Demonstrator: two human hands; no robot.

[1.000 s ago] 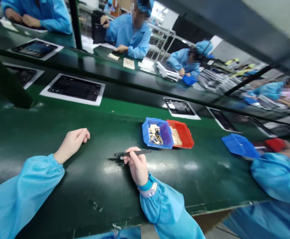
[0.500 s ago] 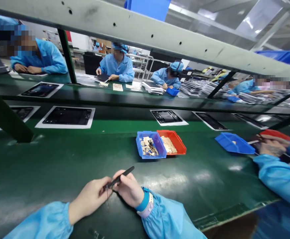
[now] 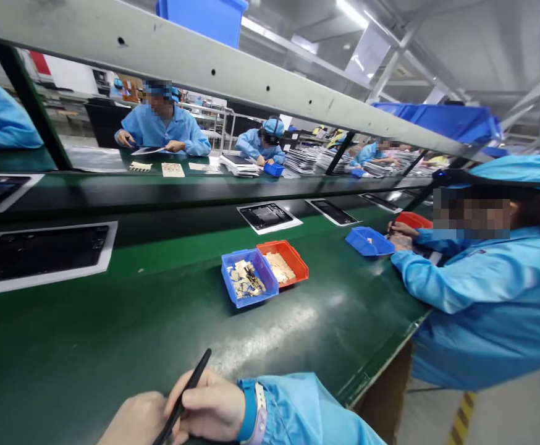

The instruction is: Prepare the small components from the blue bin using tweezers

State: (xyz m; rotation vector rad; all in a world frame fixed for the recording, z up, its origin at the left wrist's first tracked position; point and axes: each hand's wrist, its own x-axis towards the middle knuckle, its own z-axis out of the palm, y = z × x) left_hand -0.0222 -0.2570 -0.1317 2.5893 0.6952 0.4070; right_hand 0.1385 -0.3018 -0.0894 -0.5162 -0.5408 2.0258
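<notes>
Left hand (image 3: 133,420) and right hand (image 3: 212,408) have both sunk to the bottom edge since half a second ago; the view has swung, bringing more of the co-worker (image 3: 492,296) at right into sight.

One green counter (image 3: 112,334) runs across the whole scene. Besides that one co-worker in blue, bent over its right side, four people in blue can be counted beyond it; others are too small to tell. One pale beam (image 3: 233,77) slants overhead.

Five black panels (image 3: 42,253) on white sheets can be counted, two at left and three in a row further right.

Four bins stand on the near side, two of each colour. One blue bin (image 3: 251,302) and one red bin (image 3: 298,266) touch near the middle; one farther blue bin (image 3: 369,242) and one farther red bin (image 3: 413,220) are beside the co-worker.

Thumb and fingers of the right hand pinch one slim black tool (image 3: 196,377), tilted, its lower end cut off below. The left hand meets it there; whether its fingers grip anything cannot be told.

Smallest are the pale pieces (image 3: 278,267), heaped beyond counting.
</notes>
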